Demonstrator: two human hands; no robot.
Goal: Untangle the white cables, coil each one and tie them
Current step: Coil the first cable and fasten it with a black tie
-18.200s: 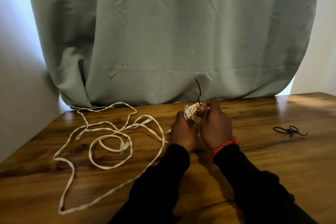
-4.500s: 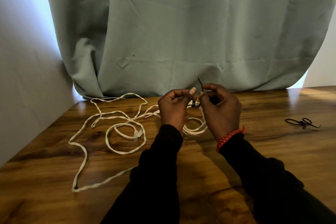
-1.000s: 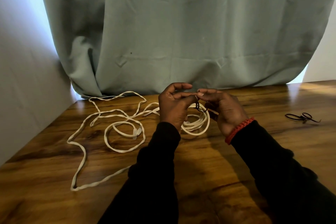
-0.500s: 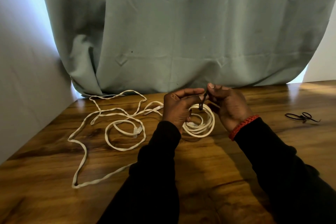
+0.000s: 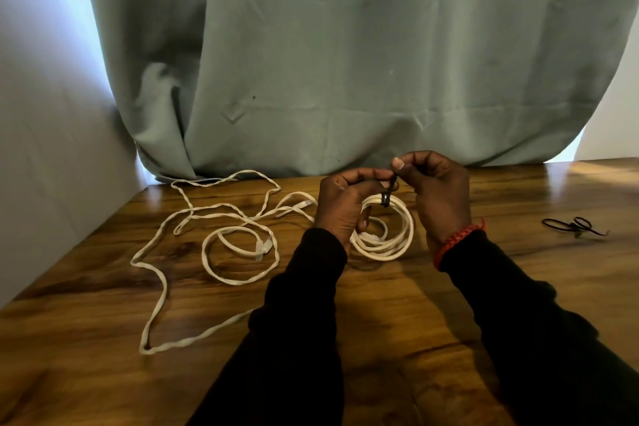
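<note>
Coil of white cable [image 5: 390,239] lifted higher than a moment ago, black tie [image 5: 385,199] now wrapped round it, left hand [image 5: 345,207] gripping the coil, right hand [image 5: 435,190] pinching the tie's end.

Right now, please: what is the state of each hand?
Left hand: fingers curled, holding the coiled white cable.
Right hand: fingers pinching the thin black tie wrapped around that coil.

Both hands raised together, left hand [image 5: 345,207] and right hand [image 5: 439,197] (fingers curled, pinching).
</note>
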